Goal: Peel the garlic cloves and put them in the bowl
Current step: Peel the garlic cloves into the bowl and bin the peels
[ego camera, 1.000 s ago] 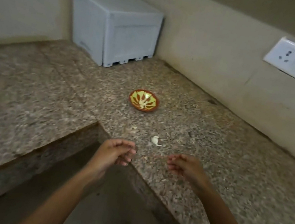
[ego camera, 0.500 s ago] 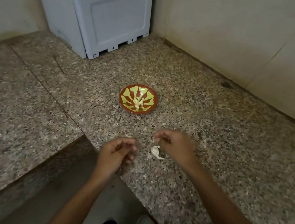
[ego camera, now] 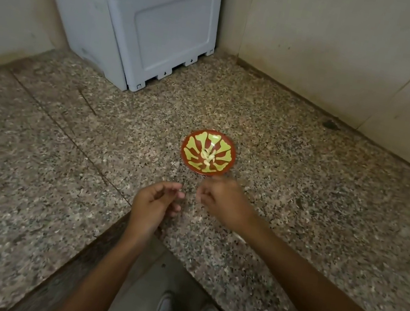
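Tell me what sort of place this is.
Probably a home kitchen corner: a speckled granite counter meets tiled walls, a small painted bowl holds peeled garlic cloves, and a grey plastic box sits at the back.

Dim, soft light; edges bowed (wide-angle); slight motion blur

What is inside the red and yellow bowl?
The bowl holds a small heap of pale peeled garlic cloves at its middle. Whatever lies beneath that heap is covered, so how many cloves there are cannot be told.
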